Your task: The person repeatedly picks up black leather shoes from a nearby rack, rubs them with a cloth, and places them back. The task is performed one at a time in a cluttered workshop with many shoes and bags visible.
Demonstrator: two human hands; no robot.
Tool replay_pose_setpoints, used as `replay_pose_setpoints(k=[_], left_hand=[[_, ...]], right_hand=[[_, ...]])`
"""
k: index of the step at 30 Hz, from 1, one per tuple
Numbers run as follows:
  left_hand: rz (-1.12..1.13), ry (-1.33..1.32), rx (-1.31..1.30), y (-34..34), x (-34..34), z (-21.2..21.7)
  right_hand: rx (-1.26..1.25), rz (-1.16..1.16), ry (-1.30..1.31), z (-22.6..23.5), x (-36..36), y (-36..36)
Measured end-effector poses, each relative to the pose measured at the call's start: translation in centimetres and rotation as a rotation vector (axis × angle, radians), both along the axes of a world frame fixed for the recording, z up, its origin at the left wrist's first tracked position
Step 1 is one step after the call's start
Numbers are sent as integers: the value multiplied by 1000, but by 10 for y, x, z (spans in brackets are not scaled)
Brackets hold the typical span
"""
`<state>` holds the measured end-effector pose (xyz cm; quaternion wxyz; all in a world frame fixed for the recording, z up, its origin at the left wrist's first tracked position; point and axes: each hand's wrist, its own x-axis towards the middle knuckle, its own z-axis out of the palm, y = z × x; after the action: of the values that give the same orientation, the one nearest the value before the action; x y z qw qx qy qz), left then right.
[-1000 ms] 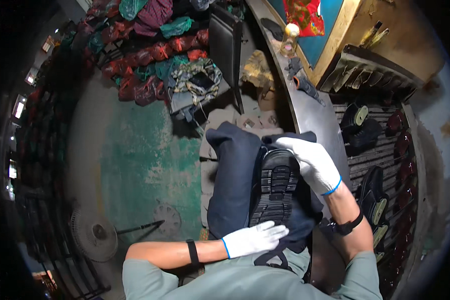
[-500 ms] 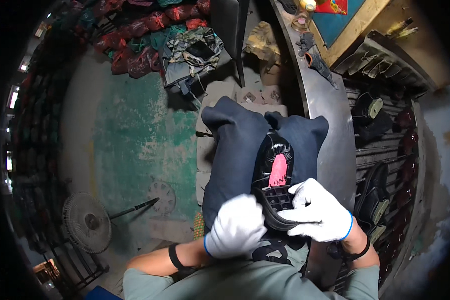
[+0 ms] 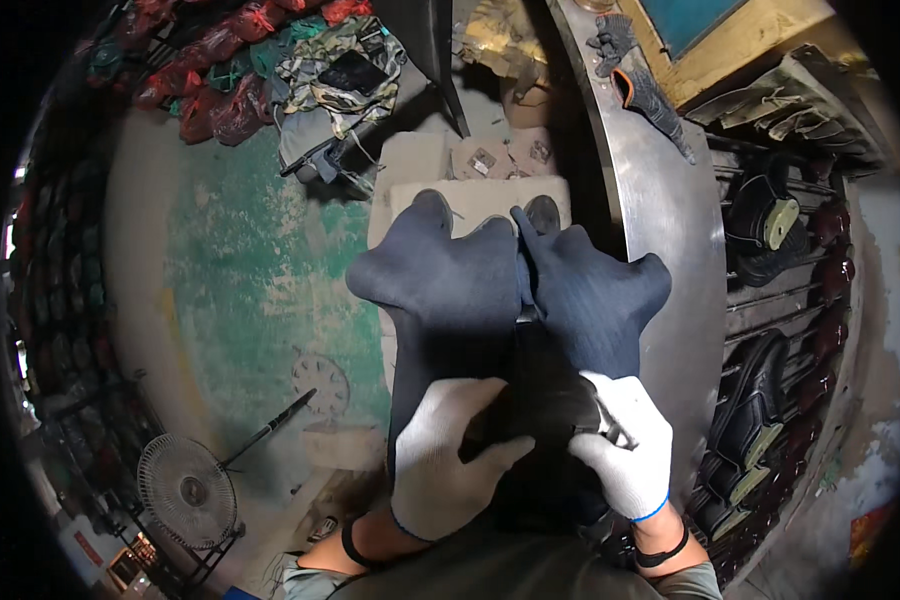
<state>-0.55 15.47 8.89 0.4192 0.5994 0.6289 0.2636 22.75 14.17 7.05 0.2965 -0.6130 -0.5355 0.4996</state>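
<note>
Half a second ago the tread and a pink patch showed; now neither does, and a dark shoe [image 3: 545,405] sits blurred between both gloved hands above the near part of the lap [image 3: 450,290], which suggests the handling has moved to another side. On its left, the left hand [image 3: 445,455] has thumb and fingers spread wide; on its right, the right hand [image 3: 630,440] curls half closed. I cannot tell whether either grips it
</note>
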Motion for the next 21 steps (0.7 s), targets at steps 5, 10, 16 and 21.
replay_pose_setpoints(k=[5,10,16,21], left_hand=[[-22,110,-230,37,-7,12],[-119,242,-131,17,9,18],[60,173,252,-33,25,47],[68,-216,287,-93,10,90]], right_hand=[[-52,107,-233,17,7,30],[277,121,-441,12,-3,5],[555,-47,-408,46,-25,-31],[792,-28,-232,88,-19,-78]])
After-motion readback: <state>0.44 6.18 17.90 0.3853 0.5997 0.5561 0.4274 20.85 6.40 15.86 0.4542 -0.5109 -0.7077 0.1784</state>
